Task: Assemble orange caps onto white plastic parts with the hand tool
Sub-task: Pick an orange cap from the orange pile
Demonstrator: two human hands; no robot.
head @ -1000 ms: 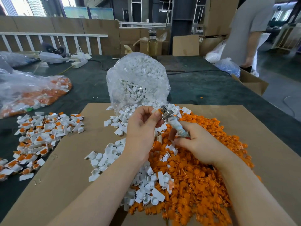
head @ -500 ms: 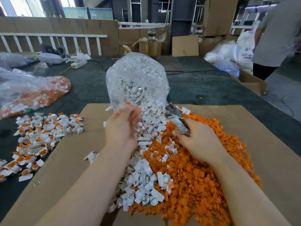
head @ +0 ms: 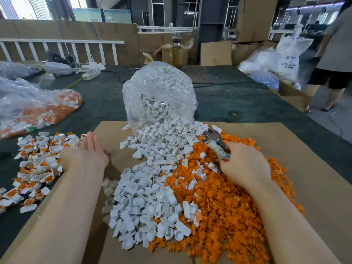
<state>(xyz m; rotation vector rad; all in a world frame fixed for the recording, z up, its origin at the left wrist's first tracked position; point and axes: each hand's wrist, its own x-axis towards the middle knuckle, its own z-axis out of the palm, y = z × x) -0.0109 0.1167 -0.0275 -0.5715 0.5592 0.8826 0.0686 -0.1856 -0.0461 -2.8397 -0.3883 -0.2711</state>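
Cardboard sheet (head: 304, 149) is lying on the dark table (head: 238, 103), carrying two loose heaps: white plastic parts (head: 152, 187) at centre and orange caps (head: 228, 206) spreading toward four o'clock, each far too many to count. One clear bag of white parts (head: 160, 92) is spilling open at twelve o'clock, one clear bag of orange pieces (head: 38, 109) is lying at ten o'clock, and one pile of assembled pieces (head: 36, 164) is sitting at nine o'clock on the table. Two hands are showing. Right hand (head: 245, 166) is curling its grip around the single hand tool (head: 215, 143), whose metal head is pointing toward eleven o'clock above the line where white parts meet orange caps. Left hand (head: 85, 155) is reaching, fingers straight and holding nothing, toward the assembled pile, just at its three o'clock edge. One person (head: 335, 54) is standing at two o'clock beyond the table.
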